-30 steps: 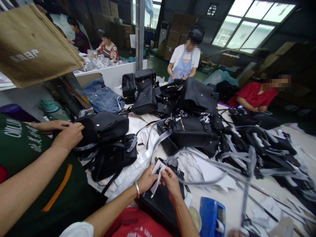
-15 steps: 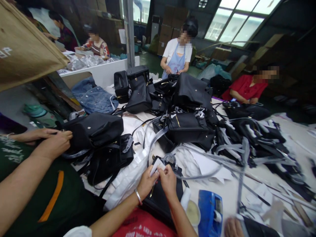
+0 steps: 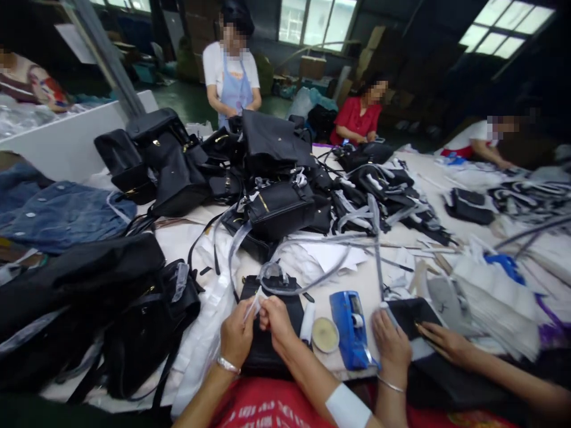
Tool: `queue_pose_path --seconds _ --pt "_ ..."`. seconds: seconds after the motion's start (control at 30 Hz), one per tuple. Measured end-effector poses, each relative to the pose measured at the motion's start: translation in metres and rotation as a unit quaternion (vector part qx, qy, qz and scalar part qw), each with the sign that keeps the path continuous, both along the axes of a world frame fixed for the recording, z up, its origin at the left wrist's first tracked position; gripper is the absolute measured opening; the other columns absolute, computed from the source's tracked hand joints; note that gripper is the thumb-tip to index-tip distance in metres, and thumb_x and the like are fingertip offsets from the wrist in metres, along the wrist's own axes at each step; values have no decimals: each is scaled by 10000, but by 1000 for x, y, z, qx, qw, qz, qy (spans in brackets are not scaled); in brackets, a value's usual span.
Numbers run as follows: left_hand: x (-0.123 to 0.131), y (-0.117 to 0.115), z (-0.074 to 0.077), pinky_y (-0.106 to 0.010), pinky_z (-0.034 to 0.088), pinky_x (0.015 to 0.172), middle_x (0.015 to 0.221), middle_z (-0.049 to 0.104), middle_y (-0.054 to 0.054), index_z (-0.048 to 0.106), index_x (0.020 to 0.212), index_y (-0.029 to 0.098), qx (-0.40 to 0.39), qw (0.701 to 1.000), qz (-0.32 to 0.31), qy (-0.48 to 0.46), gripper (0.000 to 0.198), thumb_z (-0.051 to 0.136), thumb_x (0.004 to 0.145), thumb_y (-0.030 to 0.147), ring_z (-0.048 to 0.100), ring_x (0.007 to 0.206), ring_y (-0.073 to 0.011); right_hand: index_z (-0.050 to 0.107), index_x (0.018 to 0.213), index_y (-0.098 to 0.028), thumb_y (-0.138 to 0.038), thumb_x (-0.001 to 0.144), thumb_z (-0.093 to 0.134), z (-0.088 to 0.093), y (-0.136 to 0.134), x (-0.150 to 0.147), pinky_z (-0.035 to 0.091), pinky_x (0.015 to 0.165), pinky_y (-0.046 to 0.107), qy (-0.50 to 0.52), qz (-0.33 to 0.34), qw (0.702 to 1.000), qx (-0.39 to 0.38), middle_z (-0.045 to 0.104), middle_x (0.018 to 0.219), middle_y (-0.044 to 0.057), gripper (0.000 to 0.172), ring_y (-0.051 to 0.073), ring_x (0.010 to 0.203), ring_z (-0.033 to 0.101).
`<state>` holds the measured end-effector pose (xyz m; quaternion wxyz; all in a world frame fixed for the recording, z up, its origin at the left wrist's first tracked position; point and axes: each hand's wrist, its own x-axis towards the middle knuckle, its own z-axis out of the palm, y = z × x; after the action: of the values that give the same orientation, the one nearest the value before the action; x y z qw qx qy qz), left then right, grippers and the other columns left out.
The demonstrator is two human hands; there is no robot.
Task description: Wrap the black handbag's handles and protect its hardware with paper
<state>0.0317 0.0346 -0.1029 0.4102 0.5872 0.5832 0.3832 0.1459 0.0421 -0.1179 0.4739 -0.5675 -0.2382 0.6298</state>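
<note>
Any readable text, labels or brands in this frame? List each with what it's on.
Nothing reads cleanly.
Red shirt: white lettering, too blurred.
Apron: orange print, too small.
Tape dispenser, black bags: no text seen.
Strip pinched by left hand and right hand: no text seen.

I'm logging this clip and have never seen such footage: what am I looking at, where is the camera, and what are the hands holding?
There is no machine: a person works with bare hands, and the single camera sits on their head, looking forward and down. Their left hand and right hand pinch a pale strip over a black bag on the table. Beside it lie a round tin and a blue tape dispenser. The co-worker's hands are further right. More black bags are heaped beyond.
</note>
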Motion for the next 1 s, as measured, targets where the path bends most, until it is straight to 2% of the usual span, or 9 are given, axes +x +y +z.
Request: queue_pose_path --seconds 0.1,0.2,0.4,0.5,0.6,0.73,0.87,0.93,1.0 --pt "-1 -2 -9 -285 448 837 988 672 -63 641 1022 237 45 995 -65 53 240 486 852 302 617 932 -219 559 749 -215 -477 709 642 4 -5 2 420 465 266 14 1 1000 -10 549 539 14 278 143 507 533" --pt "-6 0 -17 -285 460 824 1012 656 -71 623 1056 231 72 979 -158 107 259 450 871 283 615 945 -213 550 755 -204 -492 728 616 7 -9 7 416 440 251 30 -11 999 -21 540 528 -5 297 121 462 510" --pt "-10 6 -19 -330 454 884 1092 629 -65 601 1060 239 89 958 -226 153 257 471 849 308 602 1010 -235 493 815 -183 -432 705 659 -7 -11 19 420 393 204 31 -11 999 -16 537 564 -60 319 76 419 466" --pt "-8 4 -8 -355 442 936 1165 618 -51 600 1068 248 15 967 -234 103 301 519 816 391 560 1111 -260 488 837 -190 -362 751 632 -14 -11 24 382 377 175 -41 3 999 -11 508 564 -78 240 63 404 437" --pt "-4 5 2 -328 533 720 961 691 -29 540 1084 239 -155 979 -132 -14 378 560 782 465 657 896 -245 505 878 -209 -304 826 550 -11 -14 26 386 434 182 -115 47 992 37 522 595 -73 117 73 441 468" --pt "2 12 2 -259 521 555 787 706 -6 504 1006 216 -299 939 -118 -120 442 701 678 438 669 691 -196 521 955 -228 -242 836 533 -3 -22 33 396 589 216 -324 103 931 132 602 730 -36 121 131 667 572" --pt "3 17 -3 -237 518 608 785 718 -22 507 979 200 -305 937 -132 -112 461 727 654 442 661 678 -160 553 957 -235 -250 842 519 8 -48 74 385 646 245 -459 153 863 147 631 794 -9 121 169 761 579" --pt "2 18 -5 -240 517 629 775 720 -23 506 982 195 -293 942 -119 -108 485 729 644 462 656 663 -154 576 910 -224 -220 866 460 14 -69 115 386 717 272 -537 74 832 116 635 863 26 124 181 818 565" --pt "1 18 -5 -242 514 624 766 721 -26 501 978 193 -286 946 -107 -107 508 734 628 479 651 649 -154 593 867 -196 -214 873 435 21 -93 164 376 788 318 -603 -67 794 42 625 901 79 160 212 878 543"
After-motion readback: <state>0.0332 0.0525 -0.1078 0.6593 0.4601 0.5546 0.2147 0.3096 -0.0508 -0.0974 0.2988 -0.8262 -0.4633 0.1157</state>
